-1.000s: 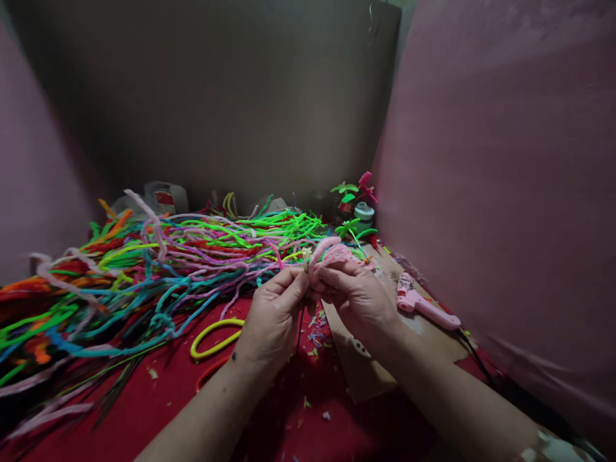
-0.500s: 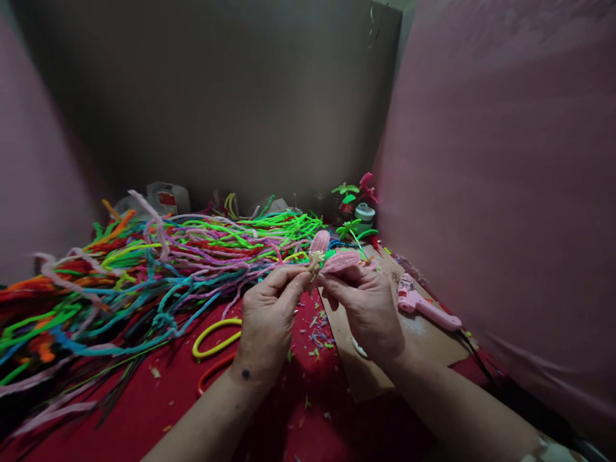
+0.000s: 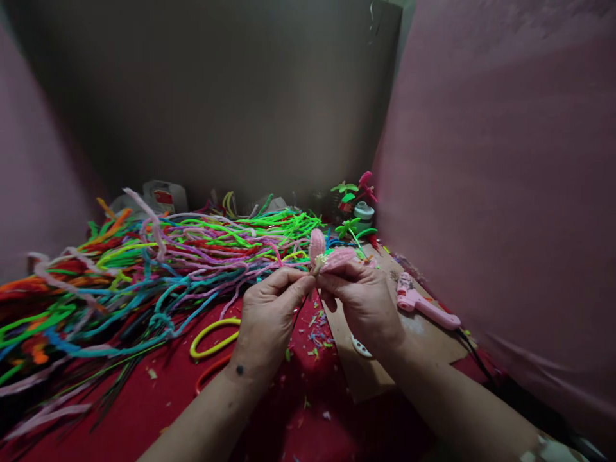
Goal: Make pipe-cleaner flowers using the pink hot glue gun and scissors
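Note:
Two pink fuzzy pipe-cleaner petals (image 3: 317,247) with a small bunch of pale yellow stamens (image 3: 320,260) between them stand up from my fingertips. My left hand (image 3: 272,314) pinches the base of the stamens and a thin dark stem, which runs down behind the thumb. My right hand (image 3: 363,298) pinches the lower end of the right-hand petal (image 3: 339,258), close against the left fingertips. The exact join at the base is hidden by my fingers.
A big heap of coloured pipe cleaners (image 3: 206,250) spreads across the left. On the right, a pink glue gun (image 3: 426,307) lies on a brown board (image 3: 428,340). Yellow-handled scissors (image 3: 212,340) rest left of my wrist. Green pipe-cleaner leaves (image 3: 347,228) stand near a pale jar (image 3: 364,212).
The petals and stamens have drawn together at the base, and the upright petal has shifted slightly left. The dark stem now shows below my left fingers.

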Action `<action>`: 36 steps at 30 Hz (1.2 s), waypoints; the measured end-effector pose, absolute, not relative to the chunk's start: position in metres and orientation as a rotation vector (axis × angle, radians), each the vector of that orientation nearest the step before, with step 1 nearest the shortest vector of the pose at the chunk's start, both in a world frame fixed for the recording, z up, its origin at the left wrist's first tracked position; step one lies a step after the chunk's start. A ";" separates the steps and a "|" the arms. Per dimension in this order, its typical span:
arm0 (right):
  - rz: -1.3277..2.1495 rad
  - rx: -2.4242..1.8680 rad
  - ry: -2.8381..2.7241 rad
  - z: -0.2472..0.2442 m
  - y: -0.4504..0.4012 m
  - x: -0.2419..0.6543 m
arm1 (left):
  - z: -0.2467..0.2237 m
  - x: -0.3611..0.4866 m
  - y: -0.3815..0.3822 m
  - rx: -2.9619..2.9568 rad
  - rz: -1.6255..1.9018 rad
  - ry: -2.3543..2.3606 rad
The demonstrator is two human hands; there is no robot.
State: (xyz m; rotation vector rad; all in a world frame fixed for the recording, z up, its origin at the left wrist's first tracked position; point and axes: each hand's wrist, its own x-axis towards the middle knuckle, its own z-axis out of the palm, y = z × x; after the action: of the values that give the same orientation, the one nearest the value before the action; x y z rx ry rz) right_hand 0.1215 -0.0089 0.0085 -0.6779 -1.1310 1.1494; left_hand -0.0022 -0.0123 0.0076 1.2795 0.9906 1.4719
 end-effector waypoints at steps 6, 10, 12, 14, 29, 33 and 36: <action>1.230 -0.641 -1.061 0.004 -0.004 0.125 | 0.009 -0.004 -0.010 1.284 1.375 0.942; 1.234 -0.631 -1.031 0.002 -0.004 0.127 | 0.010 -0.004 -0.010 1.237 1.300 0.884; 1.216 -0.610 -1.042 0.001 -0.005 0.128 | 0.011 -0.004 -0.010 1.197 1.266 0.850; 1.181 -0.593 -1.063 0.000 -0.005 0.128 | 0.010 -0.004 -0.010 1.146 1.241 0.806; 1.128 -0.540 -1.207 -0.008 -0.001 0.135 | 0.008 -0.004 -0.009 1.014 1.120 0.658; 1.170 -0.558 -1.207 -0.005 -0.002 0.136 | 0.008 -0.003 -0.012 1.063 1.083 0.633; 1.127 -0.553 -1.196 -0.002 -0.002 0.136 | 0.006 -0.002 -0.012 1.071 1.120 0.649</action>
State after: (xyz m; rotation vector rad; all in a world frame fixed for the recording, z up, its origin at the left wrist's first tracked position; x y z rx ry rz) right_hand 0.1361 -0.0020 -0.0024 -0.5527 -1.1956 1.1273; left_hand -0.0015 -0.0120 0.0061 1.0715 0.6494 1.1205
